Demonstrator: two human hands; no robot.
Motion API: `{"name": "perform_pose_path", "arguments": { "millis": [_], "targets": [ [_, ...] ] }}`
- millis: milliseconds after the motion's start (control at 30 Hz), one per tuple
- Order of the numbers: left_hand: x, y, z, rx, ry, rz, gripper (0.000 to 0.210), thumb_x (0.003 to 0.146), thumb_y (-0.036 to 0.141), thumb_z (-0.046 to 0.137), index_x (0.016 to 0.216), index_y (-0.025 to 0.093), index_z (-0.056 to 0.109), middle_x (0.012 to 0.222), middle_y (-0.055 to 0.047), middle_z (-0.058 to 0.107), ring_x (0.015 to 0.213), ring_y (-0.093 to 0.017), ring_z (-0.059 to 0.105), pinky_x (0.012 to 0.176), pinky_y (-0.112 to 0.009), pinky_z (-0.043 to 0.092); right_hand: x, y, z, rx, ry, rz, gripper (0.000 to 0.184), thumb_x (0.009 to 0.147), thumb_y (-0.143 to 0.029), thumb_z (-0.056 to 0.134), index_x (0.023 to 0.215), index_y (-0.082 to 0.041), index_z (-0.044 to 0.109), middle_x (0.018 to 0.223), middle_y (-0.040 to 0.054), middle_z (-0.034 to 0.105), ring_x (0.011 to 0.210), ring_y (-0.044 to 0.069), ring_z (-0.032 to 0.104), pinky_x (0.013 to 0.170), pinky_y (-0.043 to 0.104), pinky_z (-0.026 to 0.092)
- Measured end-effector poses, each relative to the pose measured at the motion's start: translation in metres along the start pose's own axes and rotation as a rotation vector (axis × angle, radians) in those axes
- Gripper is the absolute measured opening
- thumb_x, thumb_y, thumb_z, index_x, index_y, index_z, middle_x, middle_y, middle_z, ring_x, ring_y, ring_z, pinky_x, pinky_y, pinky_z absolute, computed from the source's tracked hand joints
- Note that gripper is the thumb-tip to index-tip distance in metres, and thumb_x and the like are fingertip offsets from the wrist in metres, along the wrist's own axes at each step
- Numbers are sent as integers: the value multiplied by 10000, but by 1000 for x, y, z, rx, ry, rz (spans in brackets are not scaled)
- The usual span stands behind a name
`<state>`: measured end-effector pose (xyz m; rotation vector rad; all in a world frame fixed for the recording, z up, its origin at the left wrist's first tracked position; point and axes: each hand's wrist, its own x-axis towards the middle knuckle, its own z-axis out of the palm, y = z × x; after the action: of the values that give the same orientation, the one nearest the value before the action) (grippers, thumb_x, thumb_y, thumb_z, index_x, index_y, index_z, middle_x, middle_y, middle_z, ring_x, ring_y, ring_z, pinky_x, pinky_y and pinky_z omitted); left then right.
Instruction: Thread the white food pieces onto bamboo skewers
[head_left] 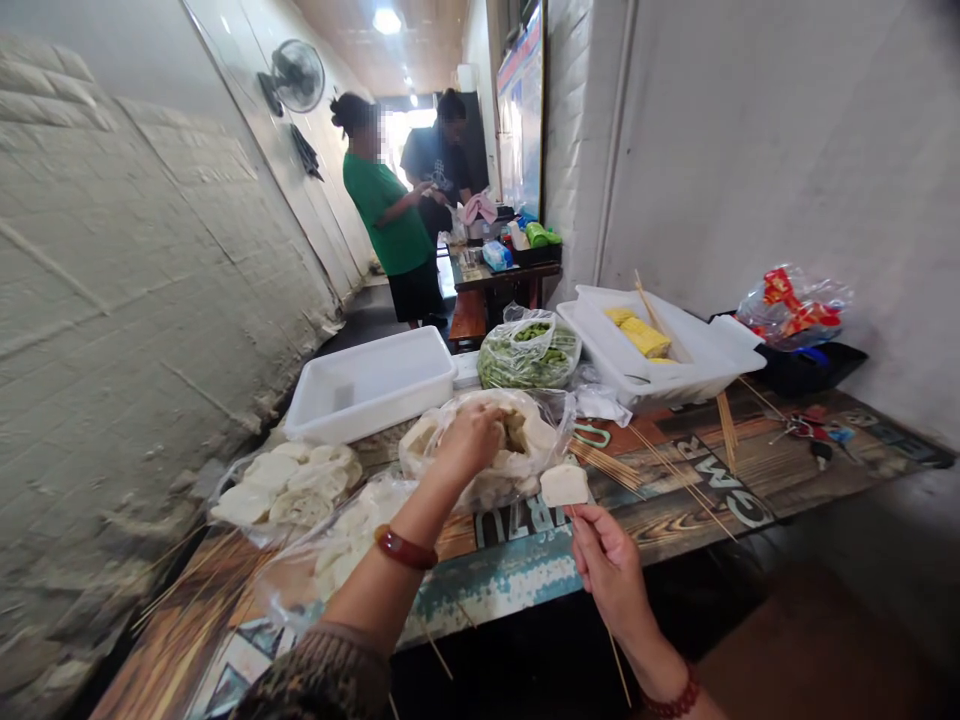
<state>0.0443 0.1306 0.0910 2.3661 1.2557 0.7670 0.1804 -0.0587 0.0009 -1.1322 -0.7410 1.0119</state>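
My right hand [611,565] pinches a thin wooden skewer [619,665] at the front edge of the table. On the skewer's upper end sits a pale, flat, rounded food slice [564,485]. Reaching away from me, my left hand [474,440] is inside an opened clear plastic bag [541,450] of whitish pieces. Its fingertips are hidden, so their grip does not show. To the left lie a bag of pale slices [289,482] and, closer to me, another plastic bag of white pieces [358,530].
Behind the bags stand a white tub [371,385], a bag of green vegetables [529,355] and stacked white tubs [675,375] with corn [641,335]. Loose skewers [607,465] and keys [814,430] lie on the right. Two people [386,205] stand at a farther table.
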Motion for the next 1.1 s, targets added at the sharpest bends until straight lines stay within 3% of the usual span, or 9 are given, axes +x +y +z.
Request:
{"name": "perform_pose_path", "arguments": {
  "millis": [133, 267, 433, 567, 667, 767, 833, 933, 1100],
  "targets": [
    [-4, 16, 9, 163, 1, 67, 198, 811, 149, 554, 869, 176, 742, 955, -131, 686, 990, -284, 574, 970, -454, 394, 0, -1, 0, -18, 5, 1, 464, 845, -616, 634, 955, -166, 654, 479, -102, 397, 392, 65, 304, 361, 172, 249],
    [-1, 33, 20, 467, -32, 114, 267, 879, 345, 585, 903, 134, 747, 1005, -181, 662, 1027, -337, 555, 911, -473, 411, -1, 1, -1, -13, 4, 10, 460, 841, -609, 641, 982, -172, 650, 477, -101, 410, 394, 69, 317, 364, 172, 256],
    [1, 37, 37, 458, -2, 43, 309, 846, 409, 645, 872, 117, 742, 1053, -198, 631, 1088, -365, 524, 914, -490, 394, -1, -1, 0, -14, -2, 6, 485, 827, -628, 642, 973, -166, 648, 475, -103, 405, 388, 66, 306, 365, 176, 255],
    [0, 32, 43, 40, 78, -16, 44, 746, 210, 709, 742, 168, 697, 1053, -135, 648, 1132, -337, 506, 992, -506, 354, -1, -4, 2, -17, 1, -11, 499, 814, -639, 649, 959, -161, 653, 478, -102, 398, 393, 67, 309, 366, 176, 253],
    [-5, 27, 38, -239, 139, -66, 98, 688, 135, 712, 746, 180, 647, 1008, -83, 669, 1075, -280, 548, 1004, -476, 380, 0, -3, 1, -17, 3, -7, 496, 825, -635, 640, 971, -161, 654, 477, -102, 398, 386, 68, 311, 361, 174, 255],
    [-20, 22, 26, -391, 152, -100, 80, 798, 233, 640, 832, 176, 596, 885, -44, 672, 856, -191, 617, 836, -363, 493, 0, 0, 0, -11, -2, -10, 478, 840, -619, 635, 979, -162, 658, 480, -101, 400, 392, 69, 317, 363, 170, 258],
    [-37, 22, 13, -707, 146, -184, 202, 826, 356, 650, 866, 180, 559, 820, -20, 668, 749, -155, 627, 722, -296, 511, 0, 2, -1, -3, -3, -11, 463, 843, -608, 641, 977, -166, 661, 483, -98, 407, 397, 70, 321, 362, 169, 256],
    [-65, 26, -7, -1206, 165, -366, 397, 704, 436, 798, 880, 196, 536, 832, -1, 677, 730, -144, 649, 693, -281, 533, -2, 5, -4, 8, 1, -10, 438, 836, -587, 666, 969, -170, 669, 486, -93, 415, 407, 71, 325, 365, 170, 260],
    [-110, 29, -29, -1395, 160, -526, 470, 668, 455, 831, 1001, 235, 583, 826, 8, 667, 654, -169, 674, 593, -298, 550, -10, 6, -7, 36, 18, 32, 391, 843, -517, 704, 1051, -187, 683, 522, -79, 435, 440, 78, 346, 353, 156, 258]
  ]
}}
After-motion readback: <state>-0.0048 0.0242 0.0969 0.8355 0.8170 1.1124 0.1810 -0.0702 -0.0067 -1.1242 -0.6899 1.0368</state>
